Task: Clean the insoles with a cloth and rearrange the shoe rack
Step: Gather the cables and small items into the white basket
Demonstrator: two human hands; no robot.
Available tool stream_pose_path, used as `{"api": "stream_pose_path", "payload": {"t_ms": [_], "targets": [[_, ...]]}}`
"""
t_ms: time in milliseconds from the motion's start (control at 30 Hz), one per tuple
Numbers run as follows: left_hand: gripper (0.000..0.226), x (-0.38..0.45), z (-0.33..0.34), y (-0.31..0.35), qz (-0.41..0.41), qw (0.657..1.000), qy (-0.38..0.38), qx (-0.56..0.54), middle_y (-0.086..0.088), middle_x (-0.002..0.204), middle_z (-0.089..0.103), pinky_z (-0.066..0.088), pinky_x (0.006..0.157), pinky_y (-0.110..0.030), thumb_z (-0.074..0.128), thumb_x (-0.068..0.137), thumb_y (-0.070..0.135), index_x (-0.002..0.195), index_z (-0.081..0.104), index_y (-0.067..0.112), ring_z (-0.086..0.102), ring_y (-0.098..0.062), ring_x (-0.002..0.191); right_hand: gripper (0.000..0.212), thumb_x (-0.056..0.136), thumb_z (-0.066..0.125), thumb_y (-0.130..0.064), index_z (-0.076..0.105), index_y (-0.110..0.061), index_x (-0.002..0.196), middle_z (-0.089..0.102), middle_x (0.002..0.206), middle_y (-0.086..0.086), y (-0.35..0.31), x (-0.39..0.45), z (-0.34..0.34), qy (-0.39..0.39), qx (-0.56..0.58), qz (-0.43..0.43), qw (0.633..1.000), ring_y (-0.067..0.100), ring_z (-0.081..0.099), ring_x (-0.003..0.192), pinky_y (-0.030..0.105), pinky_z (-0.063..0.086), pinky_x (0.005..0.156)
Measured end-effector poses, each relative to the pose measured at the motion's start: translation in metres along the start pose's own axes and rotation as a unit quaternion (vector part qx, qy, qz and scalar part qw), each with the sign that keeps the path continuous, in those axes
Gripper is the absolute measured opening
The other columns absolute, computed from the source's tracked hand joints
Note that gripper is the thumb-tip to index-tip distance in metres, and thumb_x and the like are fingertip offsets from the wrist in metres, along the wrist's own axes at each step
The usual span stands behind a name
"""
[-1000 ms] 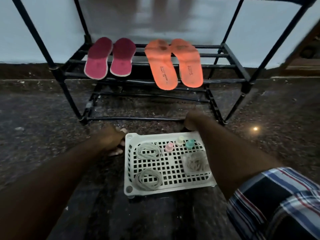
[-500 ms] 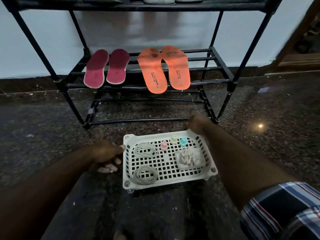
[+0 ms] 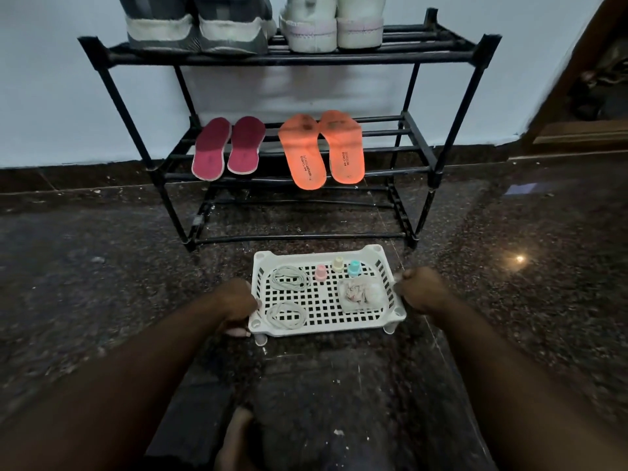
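Gripping the white slotted plastic tray (image 3: pixel 387 277) with both hands' curled fingers (image 3: pixel 243 331), likely rearranging; next needs reaching the crumpled cloth (image 3: pixel 361 294).

The dark speckled stone floor (image 3: pixel 102 283) carries the black metal shoe rack (image 3: pixel 441 158) and, near its front, the white perforated plastic tray (image 3: pixel 326 329).

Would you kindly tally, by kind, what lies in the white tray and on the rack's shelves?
Insoles: 4, maroon pair and orange pair
Shoes on the top shelf: 4, grey pair and white pair
Coiled laces: 2
Small bottles: 3
Cloth: 1
Total: 14
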State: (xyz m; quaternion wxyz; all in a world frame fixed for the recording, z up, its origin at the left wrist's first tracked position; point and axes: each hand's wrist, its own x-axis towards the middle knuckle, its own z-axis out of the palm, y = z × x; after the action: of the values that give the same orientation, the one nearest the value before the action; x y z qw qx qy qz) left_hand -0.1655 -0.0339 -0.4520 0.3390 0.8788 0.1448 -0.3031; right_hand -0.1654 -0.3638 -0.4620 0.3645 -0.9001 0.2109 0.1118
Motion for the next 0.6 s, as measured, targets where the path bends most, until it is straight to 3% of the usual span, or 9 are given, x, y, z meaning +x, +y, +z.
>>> {"api": "stream_pose_path", "payload": {"t_ms": [67, 133, 200, 300, 467, 533, 600], "targets": [[0.029, 0.008, -0.01, 0.005, 0.034, 0.994, 0.068, 0.083, -0.016, 0.122, 0.069, 0.053, 0.085, -0.032, 0.058, 0.098, 0.015, 0.124, 0.067, 0.005, 0.067, -0.028, 0.105, 0.022, 0.083, 0.058, -0.003, 0.064, -0.011, 0.064, 0.068, 0.07, 0.008, -0.009, 0.002, 0.003, 0.014, 0.009, -0.004, 1.0, 0.028, 0.066, 0.075, 0.038, 0.054, 0.074], [0.034, 0.016, -0.016, 0.007, 0.043, 0.991, 0.085, 0.094, -0.015, 0.126, 0.068, 0.05, 0.092, -0.031, 0.062, 0.096, 0.013, 0.128, 0.064, 0.004, 0.064, -0.027, 0.114, 0.03, 0.084, 0.053, 0.001, 0.059, -0.014, 0.059, 0.063, 0.065, 0.005, -0.016, 0.008, 0.006, 0.019, 0.012, -0.009, 1.0, 0.026, 0.064, 0.075, 0.036, 0.052, 0.073], [0.035, 0.019, -0.018, 0.009, 0.046, 0.991, 0.094, 0.089, -0.015, 0.123, 0.069, 0.052, 0.092, -0.033, 0.062, 0.095, 0.012, 0.128, 0.062, 0.003, 0.065, -0.027, 0.112, 0.025, 0.087, 0.052, 0.0, 0.067, -0.012, 0.071, 0.069, 0.079, 0.009, -0.025, 0.011, 0.006, 0.004, -0.011, -0.021, 1.0, 0.027, 0.065, 0.084, 0.034, 0.052, 0.078], [0.029, 0.013, -0.014, 0.007, 0.049, 0.989, 0.109, 0.087, -0.015, 0.118, 0.07, 0.049, 0.081, -0.028, 0.057, 0.099, 0.02, 0.122, 0.064, 0.004, 0.066, -0.027, 0.105, 0.025, 0.092, 0.051, -0.008, 0.068, -0.003, 0.11, 0.068, 0.113, 0.016, -0.033, 0.006, 0.002, -0.023, -0.083, -0.015, 0.996, 0.033, 0.063, 0.107, 0.036, 0.049, 0.089], [0.029, -0.029, -0.005, 0.016, 0.11, 0.983, 0.107, 0.1, -0.005, 0.113, 0.07, 0.047, 0.084, -0.025, 0.053, 0.096, 0.026, 0.121, 0.059, 0.011, 0.067, -0.026, 0.102, 0.021, 0.093, 0.053, -0.015, 0.065, -0.002, 0.104, 0.068, 0.108, 0.016, -0.052, -0.033, -0.009, 0.035, -0.137, -0.056, 0.988, 0.032, 0.064, 0.096, 0.029, 0.041, 0.069], [0.053, -0.009, -0.003, 0.009, 0.113, 0.982, 0.114, 0.098, -0.008, 0.114, 0.071, 0.054, 0.09, -0.035, 0.048, 0.081, 0.041, 0.125, 0.058, 0.012, 0.07, -0.029, 0.098, 0.023, 0.092, 0.053, -0.02, 0.064, -0.003, 0.103, 0.068, 0.107, 0.017, -0.061, -0.045, -0.011, 0.039, -0.13, -0.075, 0.988, 0.032, 0.063, 0.093, 0.029, 0.039, 0.068], [0.06, 0.012, 0.0, 0.005, 0.114, 0.981, 0.107, 0.115, -0.01, 0.118, 0.071, 0.057, 0.087, -0.041, 0.046, 0.072, 0.047, 0.121, 0.062, 0.017, 0.07, -0.03, 0.095, 0.024, 0.091, 0.052, -0.018, 0.065, -0.002, 0.104, 0.068, 0.105, 0.018, -0.064, -0.049, -0.013, 0.04, -0.119, -0.077, 0.989, 0.033, 0.064, 0.096, 0.029, 0.041, 0.069]]}}
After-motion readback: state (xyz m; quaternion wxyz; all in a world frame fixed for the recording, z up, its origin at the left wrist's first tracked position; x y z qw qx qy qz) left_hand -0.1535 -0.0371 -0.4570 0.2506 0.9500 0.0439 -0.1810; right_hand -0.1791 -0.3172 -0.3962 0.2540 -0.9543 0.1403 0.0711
